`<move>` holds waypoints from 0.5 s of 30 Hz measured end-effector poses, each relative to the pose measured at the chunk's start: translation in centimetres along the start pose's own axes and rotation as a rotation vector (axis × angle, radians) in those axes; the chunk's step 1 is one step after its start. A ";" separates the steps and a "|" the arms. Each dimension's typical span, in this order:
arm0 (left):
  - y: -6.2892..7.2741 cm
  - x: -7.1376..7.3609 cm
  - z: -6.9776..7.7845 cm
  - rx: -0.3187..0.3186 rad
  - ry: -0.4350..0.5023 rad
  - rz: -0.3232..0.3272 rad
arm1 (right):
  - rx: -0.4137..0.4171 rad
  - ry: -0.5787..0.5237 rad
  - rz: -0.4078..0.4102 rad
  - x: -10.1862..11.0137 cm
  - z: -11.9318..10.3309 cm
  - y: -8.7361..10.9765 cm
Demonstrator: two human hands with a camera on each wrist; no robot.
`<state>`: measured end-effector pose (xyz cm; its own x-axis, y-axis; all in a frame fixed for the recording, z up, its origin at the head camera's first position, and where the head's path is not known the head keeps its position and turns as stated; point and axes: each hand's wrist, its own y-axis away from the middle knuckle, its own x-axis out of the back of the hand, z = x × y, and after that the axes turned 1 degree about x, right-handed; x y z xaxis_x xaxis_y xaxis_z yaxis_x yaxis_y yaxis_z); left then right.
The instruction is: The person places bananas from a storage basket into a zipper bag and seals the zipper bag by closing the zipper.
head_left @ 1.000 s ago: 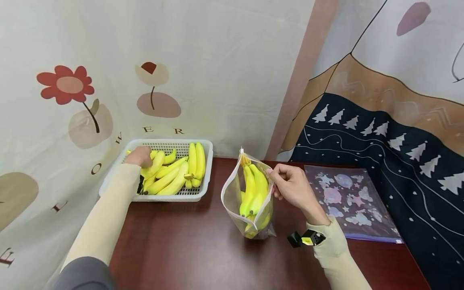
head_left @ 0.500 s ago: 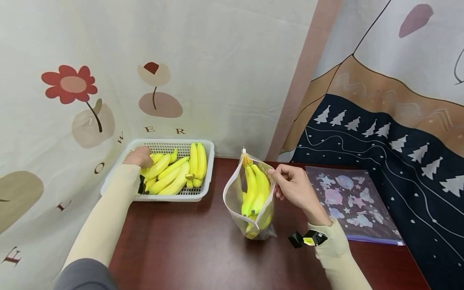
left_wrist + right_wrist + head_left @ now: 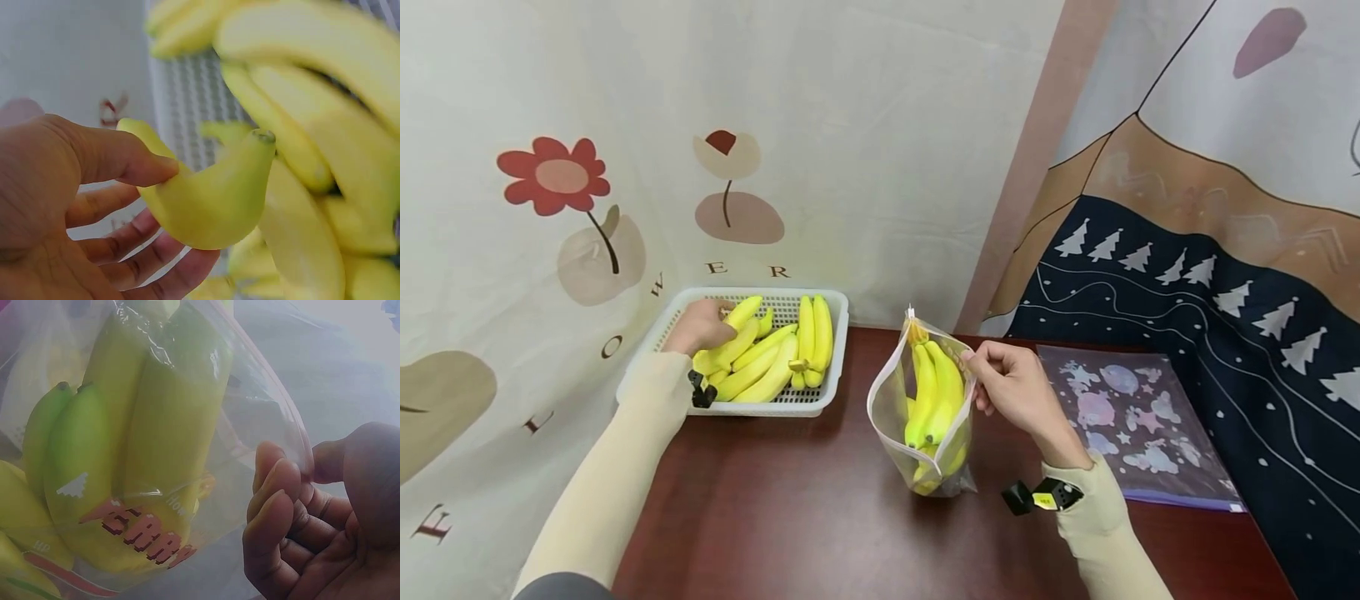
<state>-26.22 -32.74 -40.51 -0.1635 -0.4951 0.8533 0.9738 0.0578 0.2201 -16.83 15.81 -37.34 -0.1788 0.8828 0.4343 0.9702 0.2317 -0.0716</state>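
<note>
My left hand (image 3: 702,325) holds a yellow banana (image 3: 215,203) between thumb and fingers, over the left part of a white basket (image 3: 782,409). Below and beside it lie several more bananas (image 3: 760,371), some joined in bunches. With thumb and fingertips my right hand (image 3: 1011,383) pinches the rim of a clear zip bag (image 3: 887,412), whose mouth gapes. Several bananas (image 3: 936,392) stand inside the bag. Red printed letters (image 3: 150,537) show on the bag's side in the right wrist view.
A flat patterned zip bag (image 3: 1123,417) with a purple edge lies to the right on the dark red table (image 3: 775,517). Behind the basket hangs a pale printed curtain (image 3: 880,167). At the right is a dark cloth (image 3: 1150,308) with tree prints.
My left hand has risen a little and moved right, bringing a banana up from the basket's left part. The right hand stays on the bag's rim. The head view has shifted slightly.
</note>
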 end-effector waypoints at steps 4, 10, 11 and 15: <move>0.8 -0.5 1.9 -0.037 0.067 0.061 | -0.004 -0.001 -0.001 0.0 0.0 0.0; 2.2 -1.6 4.8 -0.104 0.171 0.140 | -0.003 -0.001 0.004 0.1 0.1 0.0; 2.5 -1.8 5.3 -0.118 0.188 0.149 | 0.000 -0.002 0.004 0.1 0.1 0.0; 3.8 -2.3 7.2 -0.172 0.243 0.172 | 0.004 -0.005 0.003 0.1 0.1 0.1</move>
<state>-23.28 -25.14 -38.28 0.0277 -0.6839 0.7291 0.9996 0.0216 -0.0176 -16.80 15.90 -37.38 -0.1767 0.8855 0.4298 0.9700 0.2306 -0.0765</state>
